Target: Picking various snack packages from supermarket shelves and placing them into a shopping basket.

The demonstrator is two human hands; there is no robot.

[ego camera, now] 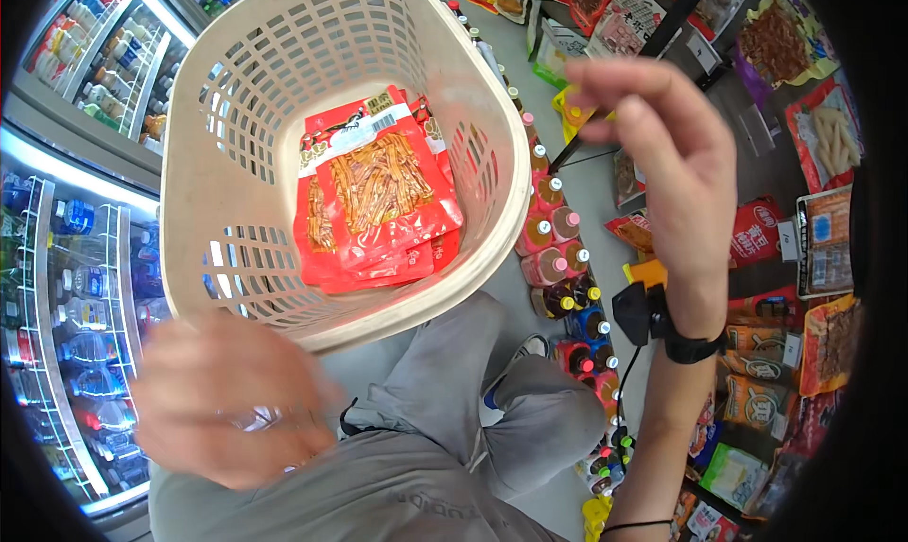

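Observation:
Before me a cream plastic laundry-style basket (pixel 245 67) with slotted walls holds several red packets of strip-shaped snack food (pixel 383 187), lying overlapped on its floor. My left hand (pixel 227 400) is motion-blurred close to the basket's near left corner. Its fingers look curled, and whether they grip anything is unclear. To the right of the basket, my right hand (pixel 667 145) is raised in front of the snack display, thumb and fingers apart, with no item visible in it. A black strap with a small device (pixel 642 315) and cable circles that wrist.
Lit drink coolers with bottles (pixel 89 315) line the left side. Rows of bottled drinks (pixel 550 237) stand on the floor at right. Beyond them, a dark rack (pixel 766 137) carries many bagged snacks (pixel 759 230). My bent knee (pixel 550 407) is below the basket.

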